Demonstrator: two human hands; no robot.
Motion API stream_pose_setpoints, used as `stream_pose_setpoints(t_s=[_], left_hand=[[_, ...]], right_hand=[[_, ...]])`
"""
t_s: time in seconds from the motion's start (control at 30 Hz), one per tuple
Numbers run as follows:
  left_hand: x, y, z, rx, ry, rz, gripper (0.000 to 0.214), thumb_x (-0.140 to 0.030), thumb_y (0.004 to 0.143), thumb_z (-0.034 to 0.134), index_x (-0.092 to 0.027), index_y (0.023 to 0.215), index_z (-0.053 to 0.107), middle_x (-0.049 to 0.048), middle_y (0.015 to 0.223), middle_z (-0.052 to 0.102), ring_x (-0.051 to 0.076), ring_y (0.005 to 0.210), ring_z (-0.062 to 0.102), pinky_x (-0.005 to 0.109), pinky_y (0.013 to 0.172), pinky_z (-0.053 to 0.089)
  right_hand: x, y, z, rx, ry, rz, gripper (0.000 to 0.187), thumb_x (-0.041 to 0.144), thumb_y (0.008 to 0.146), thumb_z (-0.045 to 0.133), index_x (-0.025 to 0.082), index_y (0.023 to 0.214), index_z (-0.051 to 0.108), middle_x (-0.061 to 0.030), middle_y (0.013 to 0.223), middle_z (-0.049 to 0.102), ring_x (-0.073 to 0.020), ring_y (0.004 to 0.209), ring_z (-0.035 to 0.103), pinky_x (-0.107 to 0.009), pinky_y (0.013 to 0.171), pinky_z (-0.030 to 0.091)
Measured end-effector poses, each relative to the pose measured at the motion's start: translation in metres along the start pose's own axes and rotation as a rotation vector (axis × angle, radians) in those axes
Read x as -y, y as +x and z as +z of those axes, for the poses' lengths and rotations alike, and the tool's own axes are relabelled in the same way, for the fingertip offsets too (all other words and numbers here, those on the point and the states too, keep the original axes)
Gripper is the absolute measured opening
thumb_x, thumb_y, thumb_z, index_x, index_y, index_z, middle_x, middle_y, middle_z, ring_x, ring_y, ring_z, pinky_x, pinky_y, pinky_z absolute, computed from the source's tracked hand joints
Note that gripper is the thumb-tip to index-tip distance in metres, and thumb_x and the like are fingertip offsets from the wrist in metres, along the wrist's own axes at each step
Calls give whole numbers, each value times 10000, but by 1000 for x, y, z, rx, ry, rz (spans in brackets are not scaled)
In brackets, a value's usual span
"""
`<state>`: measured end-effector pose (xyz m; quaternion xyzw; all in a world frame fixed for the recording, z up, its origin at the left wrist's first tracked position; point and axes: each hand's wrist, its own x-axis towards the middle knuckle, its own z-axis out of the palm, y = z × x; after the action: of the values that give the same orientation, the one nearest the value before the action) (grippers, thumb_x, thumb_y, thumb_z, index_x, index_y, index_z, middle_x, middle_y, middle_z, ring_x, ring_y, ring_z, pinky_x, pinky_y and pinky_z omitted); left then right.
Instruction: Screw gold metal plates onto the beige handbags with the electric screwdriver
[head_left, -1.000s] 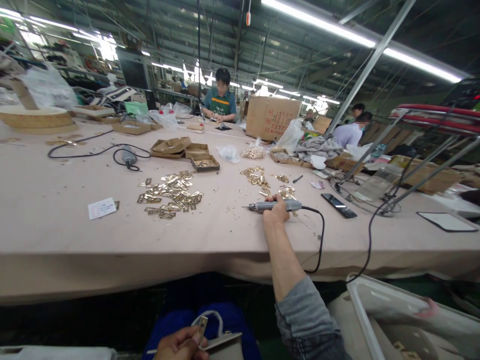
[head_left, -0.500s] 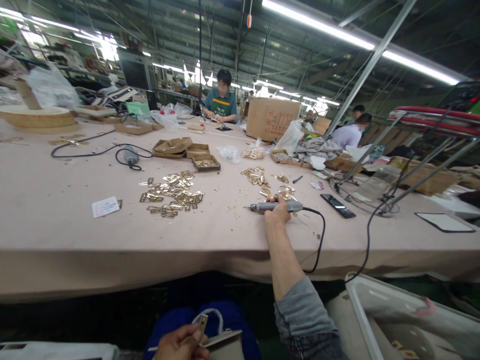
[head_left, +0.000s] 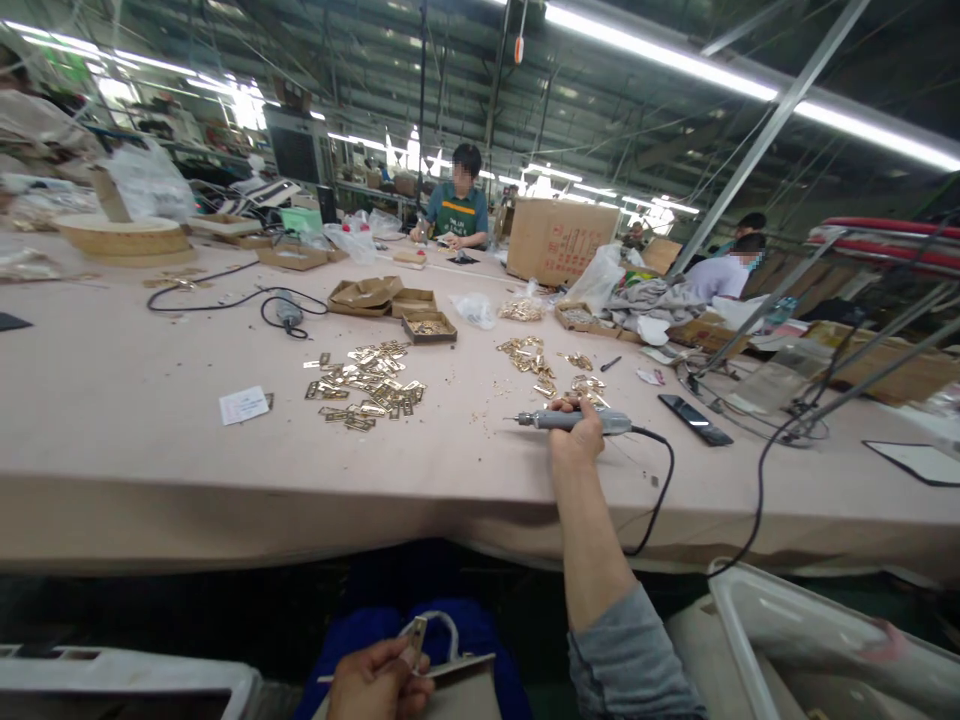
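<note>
My right hand [head_left: 581, 432] is wrapped around a grey electric screwdriver [head_left: 615, 423], its bit pointing left just over the tabletop. The black cord hangs off the tool's rear end. Low in the view, my left hand [head_left: 381, 682] pinches a small gold metal plate [head_left: 417, 634] above a pale bag with a looped handle [head_left: 469, 688] on my lap. Part of the bag is hidden by that hand. Left of the screwdriver lies a pile of gold rectangular plates [head_left: 371, 385]. Small gold screws are scattered near the bit, and more gold pieces [head_left: 529, 358] lie behind it.
Small cardboard boxes [head_left: 429, 327] stand mid-table, with a second screwdriver [head_left: 288, 312] to their left. A phone [head_left: 695, 419] and metal stand legs are at right. A white bin [head_left: 739, 640] stands below the table edge. A co-worker [head_left: 459, 212] sits across.
My view has swung slightly left, so the scene sits farther right. Both hands keep their holds on the screwdriver and the gold metal plate.
</note>
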<state>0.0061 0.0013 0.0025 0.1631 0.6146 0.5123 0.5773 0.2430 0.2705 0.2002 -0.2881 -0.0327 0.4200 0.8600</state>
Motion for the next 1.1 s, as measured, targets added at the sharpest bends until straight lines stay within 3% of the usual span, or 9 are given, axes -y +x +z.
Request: stream_pose_setpoints(t_s=[0.13, 0.2, 0.7, 0.97, 1.1], left_hand=[[-5, -4, 3, -5, -5, -22, 415, -386, 602, 915, -62, 813, 767, 175, 744, 770, 232, 554, 717, 282, 494, 567], [-7, -5, 4, -7, -12, -41, 400, -350, 601, 916, -58, 829, 767, 181, 761, 773, 229, 562, 724, 271, 505, 568], [-9, 0, -2, 69, 36, -83, 483, -445, 574, 929, -52, 807, 775, 165, 679, 754, 213, 553, 708, 256, 528, 558], [-8, 0, -1, 62, 21, -83, 551, -476, 525, 954, -56, 835, 777, 182, 784, 778, 219, 584, 725, 261, 529, 562], [-5, 0, 0, 38, 23, -73, 522, -467, 519, 950, -69, 805, 770, 157, 704, 760, 218, 546, 709, 266, 512, 556]], right_hand=[[16, -20, -11, 188, 21, 13, 176, 151, 882, 670, 190, 841, 503, 79, 701, 542, -55, 518, 500, -245, 646, 604], [21, -27, -15, 214, 37, 5, 156, 122, 886, 646, 186, 847, 510, 73, 719, 551, -49, 524, 499, -237, 660, 600], [12, -20, -32, -14, -79, -117, 209, 97, 845, 683, 186, 791, 502, 54, 697, 566, -71, 526, 506, -250, 591, 605], [17, -21, -33, -51, -60, -105, 201, 69, 819, 660, 192, 808, 501, 48, 710, 574, -68, 523, 501, -233, 570, 598], [18, -22, -32, -40, -74, -111, 206, 72, 824, 659, 194, 806, 494, 49, 711, 574, -73, 531, 506, -232, 560, 584]])
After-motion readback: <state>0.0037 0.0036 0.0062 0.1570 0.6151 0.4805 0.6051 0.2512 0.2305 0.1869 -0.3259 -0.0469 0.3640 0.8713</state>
